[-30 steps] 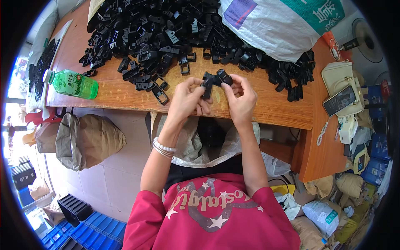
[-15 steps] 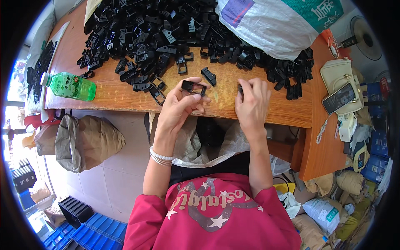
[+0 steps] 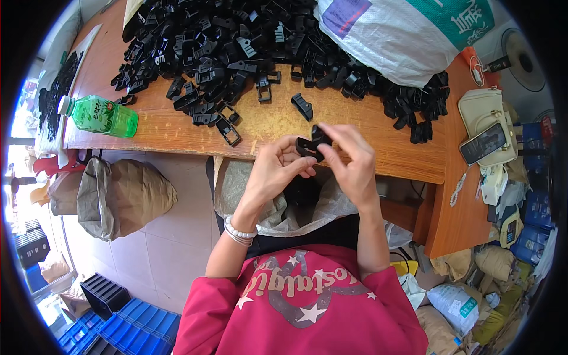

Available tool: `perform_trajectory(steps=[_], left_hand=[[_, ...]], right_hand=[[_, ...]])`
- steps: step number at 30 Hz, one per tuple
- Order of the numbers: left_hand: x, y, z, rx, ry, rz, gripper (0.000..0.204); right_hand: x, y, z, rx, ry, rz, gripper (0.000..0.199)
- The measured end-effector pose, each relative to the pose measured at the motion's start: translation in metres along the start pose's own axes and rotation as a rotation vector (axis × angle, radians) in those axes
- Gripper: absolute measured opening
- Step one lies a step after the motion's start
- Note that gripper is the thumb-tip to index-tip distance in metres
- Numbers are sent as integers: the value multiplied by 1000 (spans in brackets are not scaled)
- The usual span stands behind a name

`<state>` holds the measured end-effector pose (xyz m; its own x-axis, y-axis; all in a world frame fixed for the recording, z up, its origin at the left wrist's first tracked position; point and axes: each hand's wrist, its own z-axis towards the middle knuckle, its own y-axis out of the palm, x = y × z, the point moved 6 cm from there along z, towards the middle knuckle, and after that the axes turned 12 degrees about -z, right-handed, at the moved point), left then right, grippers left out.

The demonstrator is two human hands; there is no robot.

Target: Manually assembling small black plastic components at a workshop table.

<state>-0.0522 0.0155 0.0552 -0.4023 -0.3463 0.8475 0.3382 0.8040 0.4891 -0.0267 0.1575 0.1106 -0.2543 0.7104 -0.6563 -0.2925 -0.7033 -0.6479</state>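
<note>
My left hand (image 3: pixel 275 168) is closed on a black plastic frame piece (image 3: pixel 306 148), held just above the table's front edge. Between the thumb and fingers of my right hand (image 3: pixel 354 163) is a second black plastic piece (image 3: pixel 319 136), tilted upward. The two pieces meet or overlap; whether they are joined I cannot tell. One loose curved black piece (image 3: pixel 302 107) lies on the wooden table (image 3: pixel 266 121) just beyond my hands. Farther back spreads a heap of similar black plastic parts (image 3: pixel 219 59).
A green drink bottle (image 3: pixel 100 116) lies on its side at the left. At the back right rests a white woven sack (image 3: pixel 378 47); a phone (image 3: pixel 482 141) and cream bag (image 3: pixel 479 103) are beyond it. An open sack (image 3: pixel 236 183) hangs under the table edge at my lap.
My hands have come together. The right hand moved left and brought its piece against the frame in my left hand, which shifted right and slightly nearer.
</note>
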Motion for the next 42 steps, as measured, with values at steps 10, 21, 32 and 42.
perform_trajectory(steps=[10, 21, 32, 42], left_hand=[[7, 8, -5, -11, 113, 68, 29], [24, -14, 34, 348, 175, 533, 32], [26, 1, 50, 289, 568, 611, 15], [4, 0, 18, 188, 223, 202, 22]], right_hand=[[-4, 2, -10, -60, 15, 113, 31], [31, -10, 11, 182, 59, -43, 10], [51, -2, 61, 369, 120, -816, 29], [52, -5, 4, 252, 310, -48, 30]])
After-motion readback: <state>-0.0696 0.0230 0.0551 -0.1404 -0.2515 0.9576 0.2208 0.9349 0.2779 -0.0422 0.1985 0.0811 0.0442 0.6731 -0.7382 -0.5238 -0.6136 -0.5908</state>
